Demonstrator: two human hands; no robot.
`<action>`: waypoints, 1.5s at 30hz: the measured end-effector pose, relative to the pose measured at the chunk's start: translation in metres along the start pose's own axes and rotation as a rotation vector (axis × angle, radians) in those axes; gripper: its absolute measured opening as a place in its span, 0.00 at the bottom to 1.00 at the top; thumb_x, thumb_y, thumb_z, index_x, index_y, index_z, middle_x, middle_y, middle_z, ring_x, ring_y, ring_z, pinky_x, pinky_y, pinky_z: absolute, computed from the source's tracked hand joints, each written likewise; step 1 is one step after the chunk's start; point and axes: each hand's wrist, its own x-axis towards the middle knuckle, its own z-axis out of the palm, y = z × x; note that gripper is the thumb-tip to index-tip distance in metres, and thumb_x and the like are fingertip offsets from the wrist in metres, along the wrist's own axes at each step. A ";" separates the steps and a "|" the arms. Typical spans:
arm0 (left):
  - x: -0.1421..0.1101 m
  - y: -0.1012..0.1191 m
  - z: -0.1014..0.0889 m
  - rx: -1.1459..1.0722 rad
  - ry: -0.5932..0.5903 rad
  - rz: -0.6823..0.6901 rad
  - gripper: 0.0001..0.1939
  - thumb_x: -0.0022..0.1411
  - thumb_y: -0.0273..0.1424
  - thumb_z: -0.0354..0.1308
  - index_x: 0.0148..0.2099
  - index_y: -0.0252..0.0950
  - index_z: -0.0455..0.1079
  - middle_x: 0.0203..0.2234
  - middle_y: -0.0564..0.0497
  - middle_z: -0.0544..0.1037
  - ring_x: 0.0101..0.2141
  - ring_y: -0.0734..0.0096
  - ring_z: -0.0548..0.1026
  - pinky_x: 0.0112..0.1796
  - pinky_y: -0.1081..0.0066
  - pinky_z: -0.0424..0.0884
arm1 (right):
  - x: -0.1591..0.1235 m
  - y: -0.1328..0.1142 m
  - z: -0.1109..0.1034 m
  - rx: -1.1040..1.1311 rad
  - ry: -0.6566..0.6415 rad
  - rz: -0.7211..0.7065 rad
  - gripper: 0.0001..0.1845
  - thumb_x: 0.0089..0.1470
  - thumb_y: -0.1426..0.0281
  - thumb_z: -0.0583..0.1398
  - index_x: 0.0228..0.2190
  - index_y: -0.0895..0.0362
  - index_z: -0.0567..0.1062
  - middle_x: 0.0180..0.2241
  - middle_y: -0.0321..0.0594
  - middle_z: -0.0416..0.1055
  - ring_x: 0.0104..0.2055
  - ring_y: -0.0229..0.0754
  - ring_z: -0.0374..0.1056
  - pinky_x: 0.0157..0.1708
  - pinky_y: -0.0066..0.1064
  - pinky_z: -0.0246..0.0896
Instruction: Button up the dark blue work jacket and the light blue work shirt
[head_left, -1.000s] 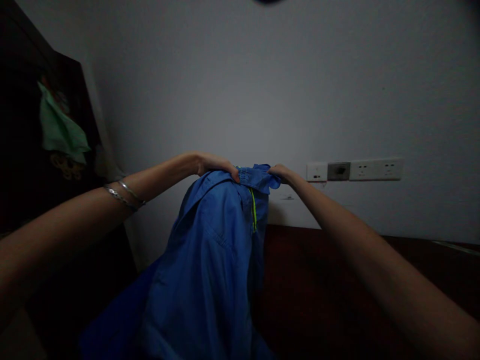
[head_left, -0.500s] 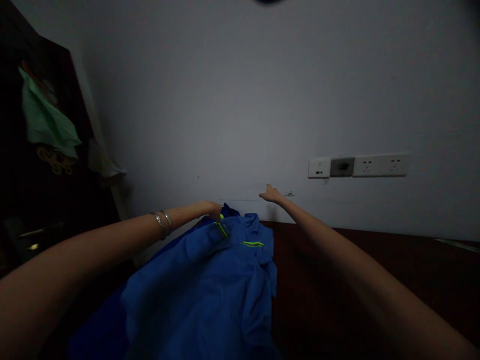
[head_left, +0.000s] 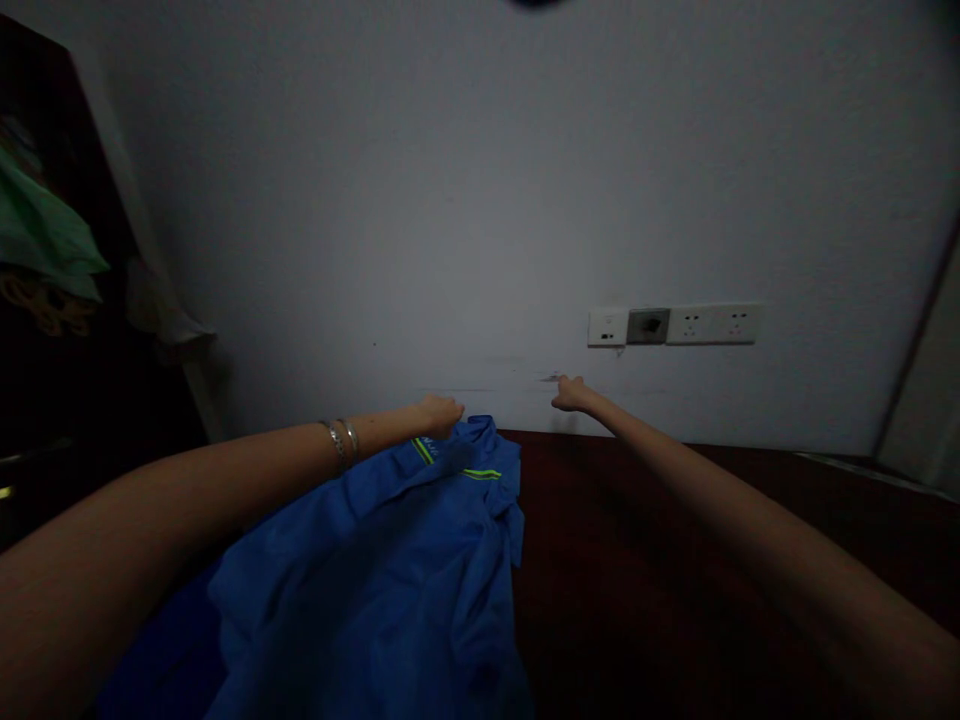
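A blue jacket with lime-green stripes and pale lettering on the chest lies on a dark reddish surface, its collar towards the wall. My left hand, two silvery bracelets on the wrist, is at the jacket's upper edge beside the collar. Its fingers are closed and seem to hold the fabric, though their undersides are hidden. To the right of the collar, my right hand is raised in front of the wall, apart from the jacket. Its fingers are bent but partly apart, with nothing visible in them. Darker blue cloth shows beneath the jacket at lower left.
The dark reddish surface runs back to a pale wall. A row of sockets and switches is on the wall at right. At far left, a green cloth hangs on dark furniture. The room is dim.
The view has turned slightly right. My left hand has come up over the jacket's edge, and the dark blue fabric by it no longer shows. My right hand has moved rightwards, its fingers more bent.
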 end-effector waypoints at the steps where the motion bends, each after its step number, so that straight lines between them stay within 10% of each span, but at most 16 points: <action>1: 0.002 0.005 0.000 0.009 0.019 0.027 0.23 0.49 0.27 0.53 0.50 0.31 0.64 0.44 0.34 0.70 0.42 0.50 0.70 0.40 0.59 0.66 | -0.005 0.007 -0.001 -0.023 -0.010 0.026 0.30 0.44 0.72 0.57 0.50 0.67 0.59 0.51 0.65 0.53 0.53 0.58 0.54 0.45 0.47 0.54; 14: 0.050 0.120 0.029 -0.554 -0.033 0.050 0.21 0.44 0.31 0.60 0.42 0.27 0.68 0.41 0.36 0.72 0.43 0.52 0.69 0.42 0.66 0.65 | -0.090 0.088 0.028 -0.148 -0.090 0.171 0.28 0.49 0.69 0.55 0.53 0.57 0.57 0.60 0.57 0.31 0.59 0.68 0.35 0.44 0.59 0.48; 23: 0.046 0.246 0.080 -0.568 0.040 -0.095 0.29 0.60 0.38 0.39 0.58 0.24 0.51 0.57 0.29 0.50 0.57 0.45 0.50 0.50 0.52 0.52 | -0.149 0.099 0.075 -0.031 -0.109 0.209 0.26 0.55 0.63 0.46 0.54 0.58 0.54 0.60 0.57 0.34 0.59 0.62 0.39 0.46 0.53 0.49; 33: 0.042 0.249 0.094 -0.495 0.120 -0.094 0.28 0.62 0.40 0.34 0.59 0.28 0.51 0.58 0.36 0.51 0.58 0.51 0.49 0.52 0.57 0.50 | -0.177 0.098 0.114 0.004 -0.035 0.179 0.27 0.56 0.61 0.42 0.53 0.61 0.59 0.57 0.56 0.48 0.60 0.56 0.39 0.53 0.54 0.30; 45: 0.050 0.247 0.105 -0.520 0.139 -0.073 0.28 0.62 0.40 0.35 0.59 0.30 0.51 0.58 0.37 0.51 0.57 0.51 0.49 0.52 0.57 0.51 | -0.181 0.101 0.113 -0.015 0.006 0.149 0.26 0.56 0.61 0.43 0.52 0.59 0.61 0.57 0.52 0.51 0.59 0.53 0.43 0.54 0.50 0.34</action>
